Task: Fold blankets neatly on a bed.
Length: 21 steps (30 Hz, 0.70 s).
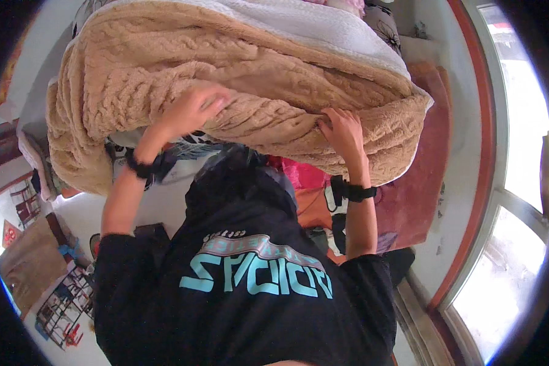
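Observation:
A thick tan fleece blanket (pixel 265 59) with a cable-like raised pattern lies in folds in front of me, its white fleece underside (pixel 297 20) turned up along the far edge. Over the middle of the near fold is my left hand (pixel 194 110), blurred, its thumb and fingers apart and nothing seen between them. Farther right, my right hand (pixel 344 130) rests on the blanket with its fingertips at the top of the rolled fold. Whether those fingers pinch the fabric is hard to tell. Each wrist wears a black band.
Below the blanket's near edge lie pink cloth (pixel 302 171) and orange cloth (pixel 313 206). A reddish mat or cover (pixel 405 192) extends along the right, beside a glazed door or window (pixel 517 91). At lower left stands a dark wire rack (pixel 64 306).

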Available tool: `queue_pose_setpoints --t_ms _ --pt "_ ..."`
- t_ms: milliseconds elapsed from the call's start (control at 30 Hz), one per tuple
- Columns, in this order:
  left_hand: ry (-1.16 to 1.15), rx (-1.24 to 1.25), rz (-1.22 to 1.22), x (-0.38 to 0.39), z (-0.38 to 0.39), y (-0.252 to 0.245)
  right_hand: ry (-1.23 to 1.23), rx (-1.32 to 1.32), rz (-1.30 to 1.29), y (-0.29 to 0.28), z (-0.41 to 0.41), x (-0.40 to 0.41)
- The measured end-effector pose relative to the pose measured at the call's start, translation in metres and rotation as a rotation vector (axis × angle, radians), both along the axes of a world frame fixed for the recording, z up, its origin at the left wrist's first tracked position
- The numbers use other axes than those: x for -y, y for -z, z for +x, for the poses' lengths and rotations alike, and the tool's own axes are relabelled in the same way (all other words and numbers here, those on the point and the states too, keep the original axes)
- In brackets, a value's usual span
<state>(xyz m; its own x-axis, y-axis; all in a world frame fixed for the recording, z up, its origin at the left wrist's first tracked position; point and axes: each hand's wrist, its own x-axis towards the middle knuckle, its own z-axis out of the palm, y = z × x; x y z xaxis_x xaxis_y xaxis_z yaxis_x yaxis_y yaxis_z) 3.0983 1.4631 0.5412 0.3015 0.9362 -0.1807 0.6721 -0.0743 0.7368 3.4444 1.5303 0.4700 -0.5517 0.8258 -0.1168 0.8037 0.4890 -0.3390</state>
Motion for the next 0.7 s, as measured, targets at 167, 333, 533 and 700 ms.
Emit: queue_pose_setpoints --t_ms 167,333,533,700 --pt "-0.105 0.419 0.236 -0.147 0.015 0.042 0.202 0.032 0.172 -0.004 -0.027 0.021" --pt "0.092 0.038 0.267 -0.233 0.04 0.153 0.396 -0.001 0.248 -0.014 -0.047 0.06" --pt "0.24 -0.356 -0.119 -0.237 0.058 0.14 0.718 -0.013 0.095 -0.007 -0.069 0.092" --pt "0.2 -0.315 0.195 -0.225 0.062 0.119 0.818 -0.046 0.025 -0.014 -0.074 0.083"
